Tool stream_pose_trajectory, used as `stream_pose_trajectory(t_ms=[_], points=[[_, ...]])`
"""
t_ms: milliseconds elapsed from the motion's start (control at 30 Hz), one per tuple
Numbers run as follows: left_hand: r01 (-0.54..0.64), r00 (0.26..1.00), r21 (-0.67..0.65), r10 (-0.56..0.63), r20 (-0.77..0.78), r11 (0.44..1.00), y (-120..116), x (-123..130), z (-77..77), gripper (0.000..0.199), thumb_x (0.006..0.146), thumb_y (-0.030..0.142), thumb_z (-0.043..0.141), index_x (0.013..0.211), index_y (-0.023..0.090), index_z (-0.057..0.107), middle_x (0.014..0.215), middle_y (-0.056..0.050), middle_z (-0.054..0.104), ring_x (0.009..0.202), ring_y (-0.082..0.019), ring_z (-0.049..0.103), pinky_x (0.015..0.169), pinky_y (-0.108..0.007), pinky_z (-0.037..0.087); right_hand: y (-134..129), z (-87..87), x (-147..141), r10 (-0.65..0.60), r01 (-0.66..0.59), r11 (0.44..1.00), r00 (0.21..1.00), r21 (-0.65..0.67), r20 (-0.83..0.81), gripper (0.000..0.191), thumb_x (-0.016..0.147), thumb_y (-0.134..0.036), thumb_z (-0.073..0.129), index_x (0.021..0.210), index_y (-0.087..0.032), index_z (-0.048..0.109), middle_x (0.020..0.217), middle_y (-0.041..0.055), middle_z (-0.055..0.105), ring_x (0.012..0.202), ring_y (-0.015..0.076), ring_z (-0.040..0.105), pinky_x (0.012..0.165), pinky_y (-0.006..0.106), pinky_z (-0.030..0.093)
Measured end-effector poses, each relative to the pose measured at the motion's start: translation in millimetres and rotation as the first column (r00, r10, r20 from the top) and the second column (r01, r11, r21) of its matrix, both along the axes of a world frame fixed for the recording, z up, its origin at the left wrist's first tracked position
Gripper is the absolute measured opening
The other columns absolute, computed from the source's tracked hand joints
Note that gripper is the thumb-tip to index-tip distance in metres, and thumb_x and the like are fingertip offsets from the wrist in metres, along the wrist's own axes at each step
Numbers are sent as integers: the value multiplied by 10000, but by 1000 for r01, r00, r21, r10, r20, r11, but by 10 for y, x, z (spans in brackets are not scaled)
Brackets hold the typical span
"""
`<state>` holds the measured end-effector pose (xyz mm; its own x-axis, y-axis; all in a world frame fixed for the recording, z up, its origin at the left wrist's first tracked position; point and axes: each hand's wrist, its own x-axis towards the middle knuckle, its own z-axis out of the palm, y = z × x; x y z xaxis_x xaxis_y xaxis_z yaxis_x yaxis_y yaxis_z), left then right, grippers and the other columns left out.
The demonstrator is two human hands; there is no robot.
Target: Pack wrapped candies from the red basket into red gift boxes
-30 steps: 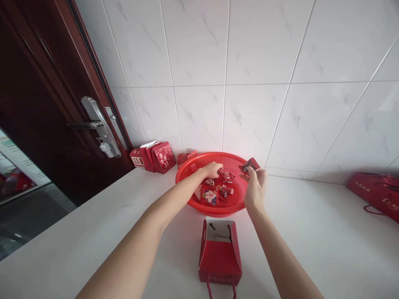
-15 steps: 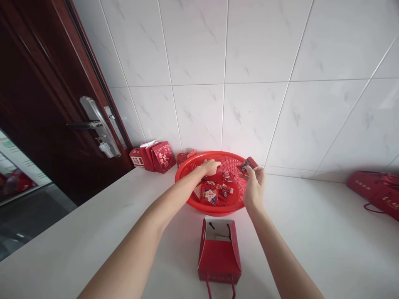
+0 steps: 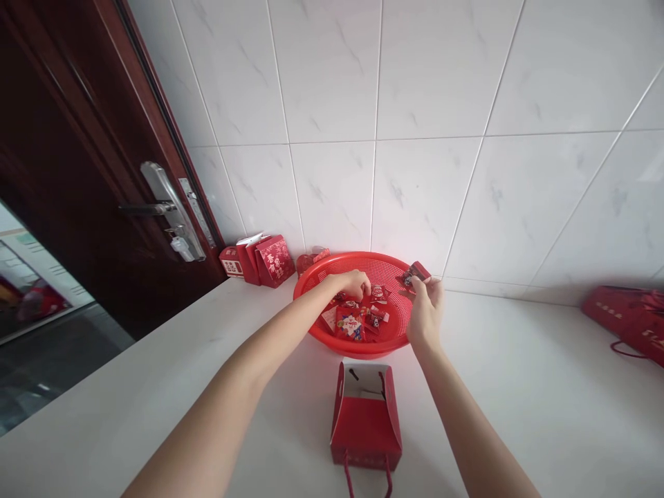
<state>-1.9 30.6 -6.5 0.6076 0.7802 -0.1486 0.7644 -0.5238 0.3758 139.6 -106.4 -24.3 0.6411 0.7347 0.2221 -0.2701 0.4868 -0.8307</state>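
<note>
A red plastic basket (image 3: 357, 257) with a perforated wall holds several wrapped candies (image 3: 351, 325) in red packaging. My left hand (image 3: 355, 283) reaches down into it, fingers curled together beside a small candy packet (image 3: 379, 294); what they pinch, if anything, is hidden. Over the basket's right rim, my right hand (image 3: 426, 311) grips red-and-dark wrapped candies (image 3: 414, 272) between thumb and fingers. Nearer to me stands a red gift box (image 3: 366, 429) with its top open and cord handles hanging at the front.
Several red gift boxes (image 3: 259, 261) stand against the tiled wall (image 3: 332, 194) at the left. A red bag (image 3: 625, 318) lies at the far right of the white tabletop (image 3: 498, 373). A dark door (image 3: 104, 138) with a metal handle is on the left.
My left hand has moved lower and slightly to the right in the basket, its fingers curling inward. My right hand still holds the candies in nearly the same place.
</note>
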Motion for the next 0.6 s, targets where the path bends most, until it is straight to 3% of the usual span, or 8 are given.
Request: stream_pose_trajectory(t_ms=[100, 167, 333, 600], points=[[6, 994, -131, -21, -111, 991, -74, -24, 14, 355, 441, 31, 750, 744, 213, 780, 740, 6, 734, 676, -190, 605, 650, -280, 452, 14, -13, 15, -10, 10, 1000, 1000, 2, 6, 255, 773, -360, 680, 764, -235, 458, 771, -43, 616, 763, 143, 623, 723, 297, 527], [-32, 989, -148, 11, -146, 988, -111, -43, 11, 305, 437, 20, 745, 685, 198, 752, 711, -17, 712, 679, -214, 606, 665, -308, 451, 23, -28, 22, -13, 13, 1000, 1000, 6, 13, 260, 778, -360, 680, 761, -235, 453, 762, -49, 602, 752, 137, 617, 718, 292, 519], [-127, 982, -112, 109, -155, 985, -135, -81, -10, 244, 437, -2, 752, 528, 184, 624, 543, -14, 590, 658, -241, 586, 680, -344, 436, 44, -57, 25, -4, 4, 1000, 1000, 8, 25, 266, 787, -370, 674, 761, -237, 446, 772, -45, 594, 771, 146, 630, 717, 298, 517], [-146, 986, 16, 147, -74, 989, -119, -71, 30, 256, 555, 106, 796, 530, 197, 557, 514, 25, 515, 629, -188, 544, 649, -296, 387, 51, -37, 11, 15, -15, 1000, 1000, 27, 5, 248, 775, -360, 672, 788, -239, 456, 793, -36, 623, 769, 154, 649, 734, 313, 541]])
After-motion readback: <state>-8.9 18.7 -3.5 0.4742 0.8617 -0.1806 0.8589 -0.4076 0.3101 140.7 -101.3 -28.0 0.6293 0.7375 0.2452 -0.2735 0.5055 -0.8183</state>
